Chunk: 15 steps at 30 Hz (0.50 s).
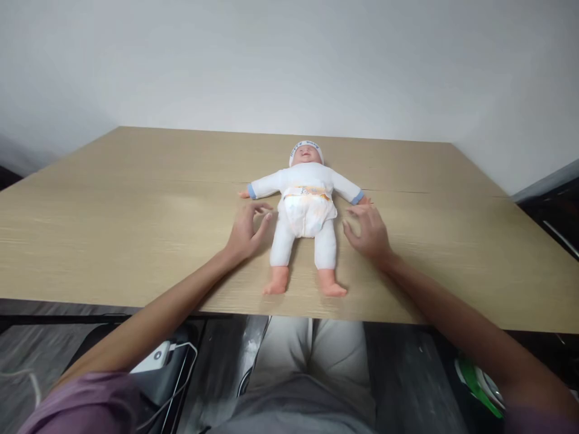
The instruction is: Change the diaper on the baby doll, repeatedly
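A baby doll [306, 208] in a white suit, a cap and a printed nappy lies on its back on the wooden table [136, 223], head away from me, arms spread. My left hand [246, 229] hovers just left of the doll's hip, fingers loosely curved and apart, holding nothing. My right hand [367, 229] is just right of the doll's hip, below its blue cuff, fingers spread and curled, empty. Neither hand plainly touches the doll.
The table's front edge runs just below the doll's feet. Under it I see my lap in grey trousers, a white device with cables [158, 358] at lower left and a green and white object [479, 380] at lower right. A white wall stands behind.
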Tool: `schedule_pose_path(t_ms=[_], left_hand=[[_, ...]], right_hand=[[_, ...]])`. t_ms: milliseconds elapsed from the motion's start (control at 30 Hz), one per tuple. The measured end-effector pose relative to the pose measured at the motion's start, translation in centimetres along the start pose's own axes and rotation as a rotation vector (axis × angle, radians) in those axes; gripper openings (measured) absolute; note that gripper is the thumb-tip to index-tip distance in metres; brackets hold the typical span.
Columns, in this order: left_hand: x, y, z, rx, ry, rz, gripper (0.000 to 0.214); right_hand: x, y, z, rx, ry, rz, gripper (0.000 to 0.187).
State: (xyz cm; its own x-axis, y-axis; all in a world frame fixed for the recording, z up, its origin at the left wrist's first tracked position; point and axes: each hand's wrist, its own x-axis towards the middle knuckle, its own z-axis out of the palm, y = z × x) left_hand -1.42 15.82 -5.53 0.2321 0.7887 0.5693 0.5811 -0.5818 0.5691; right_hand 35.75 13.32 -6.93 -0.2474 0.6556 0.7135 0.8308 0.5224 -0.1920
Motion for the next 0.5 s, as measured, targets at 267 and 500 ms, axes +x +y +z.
schedule_pose_path(t_ms=[267,500], left_hand=[[8.9,-8.0,3.6,0.354,-0.108,0.046,0.083],[10.5,-6.6,2.8,0.39,-0.204,-0.232,0.062]], right_hand=[[6.4,6.8,5.8,-0.211,-0.147,0.206,0.059],[7.4,5.1,5.7,-0.057,-0.102,0.399,0.041]])
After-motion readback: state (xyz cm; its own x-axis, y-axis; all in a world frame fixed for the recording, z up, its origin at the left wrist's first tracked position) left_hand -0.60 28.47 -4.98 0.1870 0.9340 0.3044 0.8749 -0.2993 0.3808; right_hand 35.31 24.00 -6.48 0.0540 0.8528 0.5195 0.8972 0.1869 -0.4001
